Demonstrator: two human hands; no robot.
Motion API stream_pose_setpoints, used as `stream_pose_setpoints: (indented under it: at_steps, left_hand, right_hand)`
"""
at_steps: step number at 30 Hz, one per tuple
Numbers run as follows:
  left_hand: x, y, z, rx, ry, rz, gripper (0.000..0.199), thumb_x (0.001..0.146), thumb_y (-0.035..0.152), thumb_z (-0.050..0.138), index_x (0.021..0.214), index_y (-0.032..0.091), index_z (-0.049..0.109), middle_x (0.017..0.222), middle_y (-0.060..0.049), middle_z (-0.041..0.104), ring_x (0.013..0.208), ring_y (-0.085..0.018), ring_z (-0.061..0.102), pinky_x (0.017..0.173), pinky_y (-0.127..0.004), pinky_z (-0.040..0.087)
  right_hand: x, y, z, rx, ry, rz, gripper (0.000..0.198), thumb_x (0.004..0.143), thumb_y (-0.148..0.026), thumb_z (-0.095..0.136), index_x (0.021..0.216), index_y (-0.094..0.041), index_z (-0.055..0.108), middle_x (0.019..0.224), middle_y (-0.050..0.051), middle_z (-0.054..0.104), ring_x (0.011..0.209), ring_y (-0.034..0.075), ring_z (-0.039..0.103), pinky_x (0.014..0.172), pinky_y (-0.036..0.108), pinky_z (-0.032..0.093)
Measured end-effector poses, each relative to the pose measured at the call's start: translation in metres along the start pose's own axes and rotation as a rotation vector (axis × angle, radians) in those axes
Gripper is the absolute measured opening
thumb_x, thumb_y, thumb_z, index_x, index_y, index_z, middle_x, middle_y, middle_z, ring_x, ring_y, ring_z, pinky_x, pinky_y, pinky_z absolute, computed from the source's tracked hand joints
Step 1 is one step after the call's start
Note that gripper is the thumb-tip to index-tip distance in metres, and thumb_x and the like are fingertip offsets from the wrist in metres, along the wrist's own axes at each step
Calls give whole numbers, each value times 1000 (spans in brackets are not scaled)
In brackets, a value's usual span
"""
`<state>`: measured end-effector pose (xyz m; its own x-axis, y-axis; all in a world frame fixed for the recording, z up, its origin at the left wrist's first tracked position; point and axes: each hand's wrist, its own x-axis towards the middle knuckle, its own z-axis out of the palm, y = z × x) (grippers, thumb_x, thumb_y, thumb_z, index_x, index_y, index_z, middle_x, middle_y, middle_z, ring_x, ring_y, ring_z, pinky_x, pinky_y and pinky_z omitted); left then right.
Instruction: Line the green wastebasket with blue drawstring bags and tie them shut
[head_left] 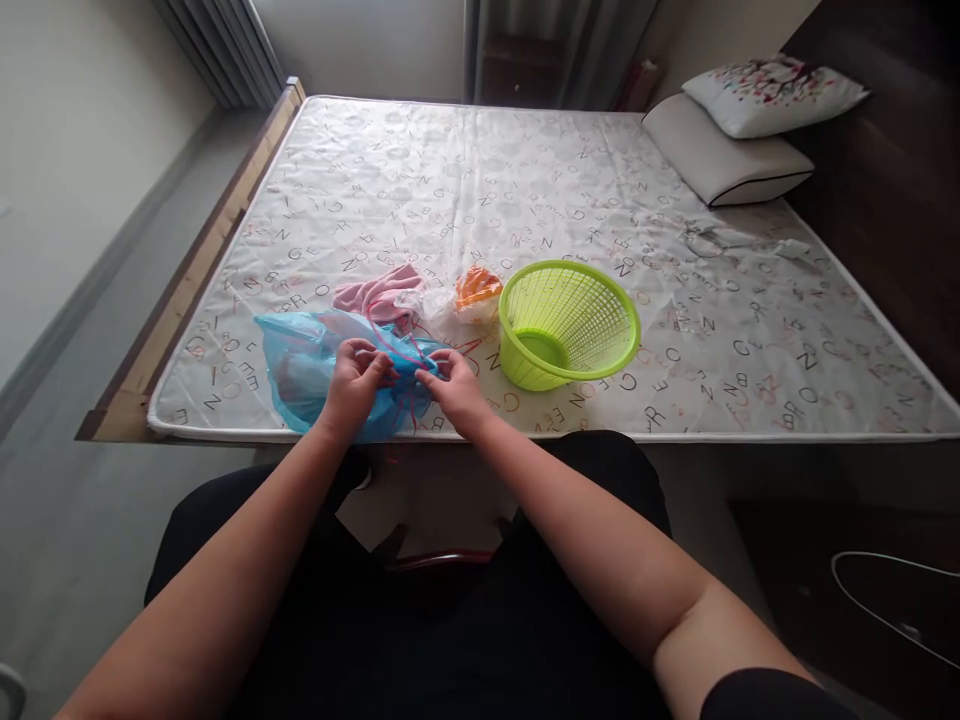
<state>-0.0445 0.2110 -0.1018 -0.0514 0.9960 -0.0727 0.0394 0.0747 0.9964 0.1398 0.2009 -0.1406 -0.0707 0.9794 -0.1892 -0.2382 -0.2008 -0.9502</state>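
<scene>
A blue plastic bag (300,365) with a pinkish-red string (395,345) lies at the mattress's near edge. My left hand (354,385) is closed at the bag's gathered part, thumb and fingers pinching it. Just to its right, my right hand (454,392) pinches the same bunched plastic by the string. Exactly which strands sit between the fingertips is too small to tell. Behind the bag lie a folded pink cloth (382,290), a crumpled clear plastic bag (431,302) and an orange plastic bag (478,288).
A lime-green mesh basket (568,375) stands tilted right of my hands. The letter-patterned mattress (480,200) has a wooden frame (225,235) along its left. Two pillows (780,100) are stacked at the far right, and a white cable (705,240) lies nearer.
</scene>
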Motion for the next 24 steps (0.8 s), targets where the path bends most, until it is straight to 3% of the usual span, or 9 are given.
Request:
stream_pose_setpoints:
  at_steps: [4, 8, 14, 16, 20, 24]
  left_hand:
    - [12, -2, 4, 302, -95, 122, 38, 85, 55, 79, 93, 23, 60, 81, -1, 65, 78, -21, 69, 74, -34, 60]
    - [17, -13, 10, 482, -203, 246, 34, 85, 51, 78, 102, 22, 73, 102, -8, 76, 95, -25, 71, 91, -40, 60]
    - [25, -10, 17, 493, -287, 241, 33, 88, 53, 76, 93, 20, 78, 89, -6, 78, 84, -24, 71, 81, -36, 60]
    - [27, -5, 18, 504, -266, 242, 32, 89, 52, 76, 87, 20, 78, 83, -4, 77, 77, -22, 69, 75, -33, 58]
    - [29, 2, 14, 578, -96, 302, 20, 87, 41, 77, 84, 21, 77, 81, -3, 75, 76, -20, 66, 74, -31, 53]
    - [30, 3, 8, 540, 27, 286, 16, 88, 36, 73, 84, 20, 71, 73, 0, 66, 68, -16, 57, 69, -29, 48]
  right_hand:
    - [6, -8, -5, 185, 72, 82, 58, 70, -60, 90, 96, -25, 52, 77, -8, 56, 65, 10, 53, 61, 23, 48]
    - [7, -13, -4, 218, 28, 110, 59, 60, -55, 97, 97, -22, 64, 83, -4, 66, 73, 11, 60, 67, 24, 52]
    - [9, -20, -9, 193, 41, 55, 48, 67, -51, 93, 97, -21, 73, 85, -1, 71, 73, 12, 61, 67, 26, 51]
    - [10, -24, -14, 103, 69, -9, 44, 71, -53, 91, 97, -22, 73, 81, -1, 70, 70, 13, 59, 64, 27, 49]
    - [14, -29, -26, -189, 205, -178, 26, 85, -44, 80, 100, -24, 73, 76, -3, 64, 66, 13, 54, 61, 27, 44]
    - [24, -16, -36, -311, 275, -90, 24, 88, -32, 73, 110, -24, 66, 74, -5, 57, 64, 14, 56, 61, 27, 46]
